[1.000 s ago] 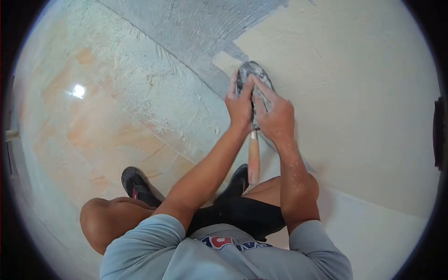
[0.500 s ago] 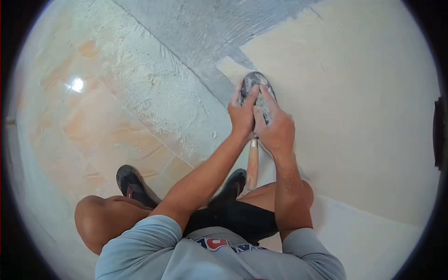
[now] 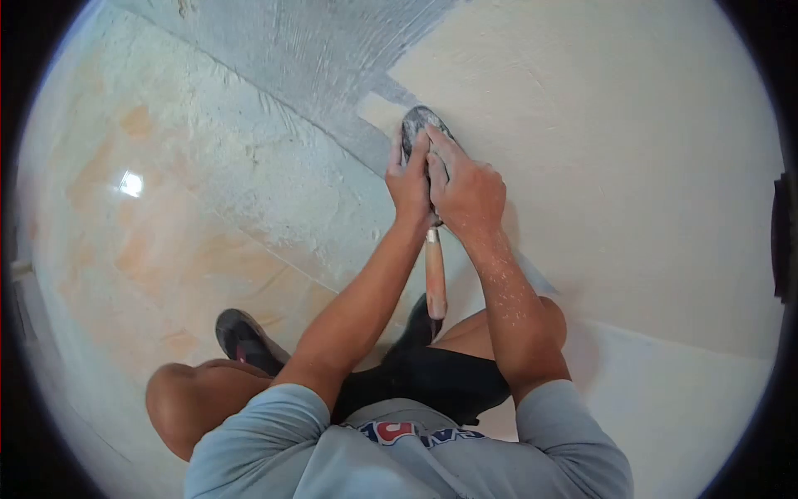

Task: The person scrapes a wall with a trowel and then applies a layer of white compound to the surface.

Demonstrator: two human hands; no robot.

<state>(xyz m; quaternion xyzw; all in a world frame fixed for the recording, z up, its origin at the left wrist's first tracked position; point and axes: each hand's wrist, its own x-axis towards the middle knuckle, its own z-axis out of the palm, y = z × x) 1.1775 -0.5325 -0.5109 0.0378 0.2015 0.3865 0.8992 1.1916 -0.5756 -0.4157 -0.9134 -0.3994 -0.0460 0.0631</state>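
Note:
Both my hands are closed on a dark, rounded trowel blade (image 3: 421,119) smeared with pale plaster. My left hand (image 3: 409,181) grips its left side, fingers along the edge and thumb on top. On the right side, my right hand (image 3: 470,187) holds it with fingers stretched over the blade. The trowel's wooden handle (image 3: 435,279) points back toward my body, with neither hand on it. Beyond the blade tip lies a small cream plaster patch (image 3: 381,111), beside the grey surface (image 3: 299,66).
A cream coated surface (image 3: 598,166) spreads across the right. On the left, a dusty strip (image 3: 241,141) runs beside orange-marked floor tiles (image 3: 166,241). My shoes (image 3: 248,341) and bent knees are below, and a dark object (image 3: 780,239) stands at the right edge.
In the view, my hands and the trowel have shifted slightly left and up. The surroundings have shifted too, and more of the cream surface shows. My grip stays on the blade.

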